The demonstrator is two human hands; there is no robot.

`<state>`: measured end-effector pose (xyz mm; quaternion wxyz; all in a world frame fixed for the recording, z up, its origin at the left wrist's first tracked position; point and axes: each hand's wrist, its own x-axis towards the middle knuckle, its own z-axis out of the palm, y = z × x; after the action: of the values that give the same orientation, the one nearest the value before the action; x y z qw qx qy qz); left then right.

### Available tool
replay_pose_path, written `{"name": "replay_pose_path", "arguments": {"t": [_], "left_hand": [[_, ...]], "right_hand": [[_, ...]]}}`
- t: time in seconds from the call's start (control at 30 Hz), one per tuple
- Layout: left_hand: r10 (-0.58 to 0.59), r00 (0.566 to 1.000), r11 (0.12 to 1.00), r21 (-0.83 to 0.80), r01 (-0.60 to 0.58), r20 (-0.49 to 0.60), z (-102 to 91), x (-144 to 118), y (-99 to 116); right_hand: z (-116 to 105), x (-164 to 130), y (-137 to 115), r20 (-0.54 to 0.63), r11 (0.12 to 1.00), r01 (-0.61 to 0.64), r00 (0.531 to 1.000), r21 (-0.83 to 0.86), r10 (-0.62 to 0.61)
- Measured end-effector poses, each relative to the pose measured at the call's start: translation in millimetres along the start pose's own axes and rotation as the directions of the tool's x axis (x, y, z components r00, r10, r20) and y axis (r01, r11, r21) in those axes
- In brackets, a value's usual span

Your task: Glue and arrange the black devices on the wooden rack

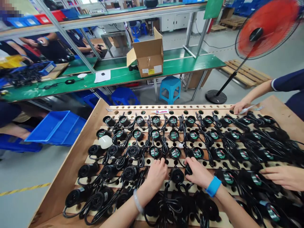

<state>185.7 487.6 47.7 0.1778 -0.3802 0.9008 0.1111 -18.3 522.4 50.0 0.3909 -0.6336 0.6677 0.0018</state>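
Near field: the left hand [155,174] lies knuckles up on the wooden rack [71,167], fingers curled down among black cords [166,202]; what it grips cannot be made out. At its 3 o'clock the right hand [198,172], wearing a blue wristband [213,186], closes its fingers on a small black pump [188,169]. A second pump [177,174] sits between the two hands. The rack is a sloped board with drilled rails, filled with rows of like pumps, some showing green labels [175,153]. At 3 o'clock a co-worker's hand [282,177] rests on the pumps; at 1 o'clock another co-worker's hand [239,107] touches the top rail. Far field: a blue bin [57,128] at 10 o'clock, blue stool [169,88], green bench [118,77] with cardboard box [148,55] at 12 o'clock, red fan [267,28] at 2 o'clock.
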Motion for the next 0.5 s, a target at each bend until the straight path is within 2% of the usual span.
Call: {"name": "replay_pose_path", "arguments": {"t": [0.07, 0.17, 0.33, 0.43, 0.5], "left_hand": [[-0.010, 1.000, 1.000, 0.002, 0.010, -0.012, 3.3, 2.0, 1.2], [-0.004, 1.000, 1.000, -0.015, 0.004, -0.028, 5.9, -0.2, 3.6], [0.020, 0.996, 0.994, -0.102, -0.029, -0.086, 1.3, -23.1, 3.6], [-0.143, 0.983, 0.976, -0.182, 0.121, -0.114, -6.1, -40.7, -5.1], [-0.301, 0.942, 0.927, -0.278, 0.252, -0.146, -8.0, -48.6, -15.6]], "right_hand": [[7.2, -3.4, 2.5, 0.007, 1.000, 0.020, 1.000, 0.012, -0.020], [11.0, -7.3, 12.2, -0.051, 0.999, 0.043, 0.998, 0.025, -0.041], [0.9, 12.1, 31.7, -0.279, 0.990, 0.089, 0.959, 0.106, -0.056], [-1.5, 37.2, 33.3, -0.364, 0.971, 0.126, 0.930, 0.202, -0.045], [0.3, 51.7, 30.6, -0.374, 0.954, 0.146, 0.927, 0.262, -0.039]]}}
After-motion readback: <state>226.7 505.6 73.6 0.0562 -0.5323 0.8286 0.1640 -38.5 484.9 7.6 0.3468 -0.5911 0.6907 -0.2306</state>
